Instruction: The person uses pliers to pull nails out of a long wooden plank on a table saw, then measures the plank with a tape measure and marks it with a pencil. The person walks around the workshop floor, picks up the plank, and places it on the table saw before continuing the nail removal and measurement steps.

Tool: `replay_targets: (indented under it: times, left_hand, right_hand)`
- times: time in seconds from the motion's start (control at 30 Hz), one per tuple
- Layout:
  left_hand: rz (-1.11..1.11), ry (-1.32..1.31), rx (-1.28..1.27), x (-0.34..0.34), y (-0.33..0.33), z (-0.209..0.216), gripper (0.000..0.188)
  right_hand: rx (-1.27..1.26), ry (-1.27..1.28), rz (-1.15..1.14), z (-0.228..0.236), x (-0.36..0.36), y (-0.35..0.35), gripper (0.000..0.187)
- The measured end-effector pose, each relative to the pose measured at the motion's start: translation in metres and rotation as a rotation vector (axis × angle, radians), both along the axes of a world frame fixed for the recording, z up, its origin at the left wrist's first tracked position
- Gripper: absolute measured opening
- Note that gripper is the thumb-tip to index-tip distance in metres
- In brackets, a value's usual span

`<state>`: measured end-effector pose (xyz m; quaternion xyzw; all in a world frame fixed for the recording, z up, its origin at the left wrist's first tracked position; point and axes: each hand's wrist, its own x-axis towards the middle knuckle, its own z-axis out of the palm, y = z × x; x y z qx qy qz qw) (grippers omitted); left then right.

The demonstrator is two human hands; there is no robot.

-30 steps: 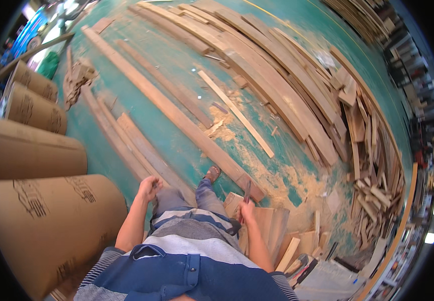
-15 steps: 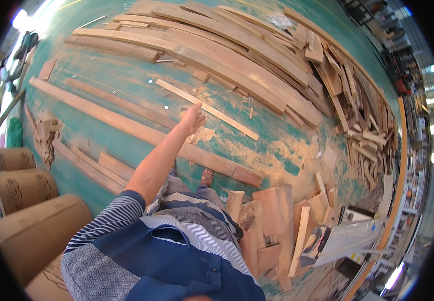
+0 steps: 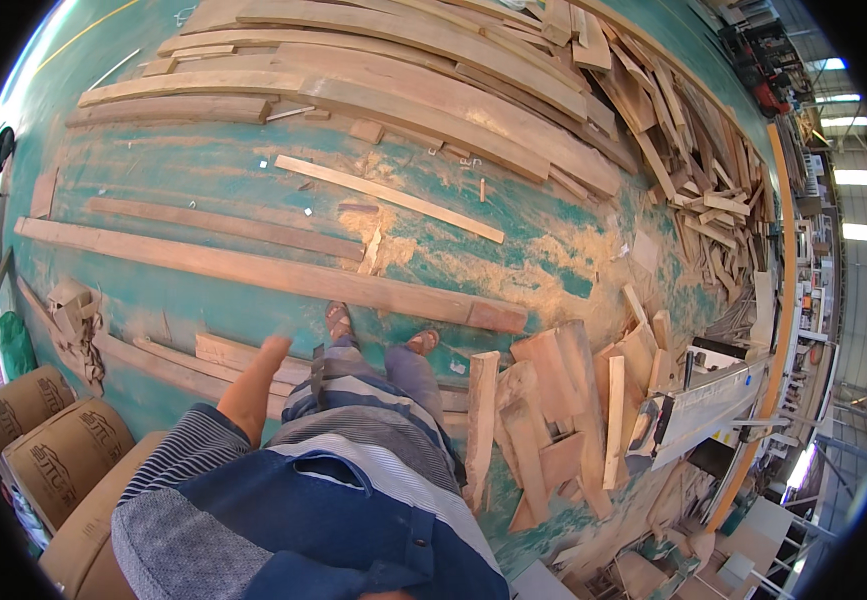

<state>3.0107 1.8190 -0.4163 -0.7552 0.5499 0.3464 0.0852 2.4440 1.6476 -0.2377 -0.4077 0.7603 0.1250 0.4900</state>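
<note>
My left hand [image 3: 271, 353] hangs low beside my left thigh, above a few boards [image 3: 218, 350] on the green floor; motion smears its fingers, and I see nothing held. My right hand is out of view. In front of my sandalled feet [image 3: 338, 318] lies a long thick plank [image 3: 203, 262], with a thinner, darker plank [image 3: 223, 232] just past it. Farther out, a narrow pale wood strip [image 3: 389, 198] rests at a slant on the floor.
Long boards [image 3: 383, 100] are stacked at the far side. A heap of offcuts [image 3: 718, 215] fills the right. Short boards [image 3: 558, 375] lean close by on my right, near a pale-topped machine [image 3: 718, 395]. Cardboard cartons [image 3: 73, 465] stand at left; sawdust [image 3: 533, 275] covers some floor.
My left hand has drawn back from over the pale strip to beside my thigh. The view has shifted, and both feet now show. The strip still lies on the floor.
</note>
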Motion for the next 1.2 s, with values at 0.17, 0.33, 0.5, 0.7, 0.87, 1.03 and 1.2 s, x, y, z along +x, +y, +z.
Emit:
replay_targets:
  times: [0.17,0.33,0.5,0.7,0.87,1.03,1.2]
  left_hand:
    - [1.426,0.465,0.465,0.010,0.088,0.020,0.034]
    - [1.627,0.514,0.094,0.017,0.048,0.053,0.045]
    - [1.681,0.660,-0.249,-0.006,-0.055,0.092,0.023]
    - [1.331,0.623,-0.210,-0.049,-0.114,0.116,0.024]
    - [1.178,0.567,0.040,-0.074,-0.115,0.118,0.023]
    - [1.190,0.438,0.142,-0.082,-0.122,0.142,0.019]
    - [1.276,0.513,0.012,-0.089,-0.154,0.148,0.022]
  right_hand:
    - [-0.029,0.048,0.229,-0.014,0.030,-0.022,0.030]
    - [-0.218,0.126,0.590,-0.027,0.055,-0.079,0.030]
    - [-0.243,0.062,0.255,-0.015,0.086,-0.152,0.031]
    - [-0.345,0.016,0.304,-0.049,0.056,-0.170,0.033]
    - [-0.105,0.041,0.433,-0.137,-0.025,-0.126,0.049]
    - [0.210,-0.147,-0.195,-0.129,-0.074,-0.068,0.049]
    - [0.241,0.035,0.080,-0.061,-0.084,-0.089,0.032]
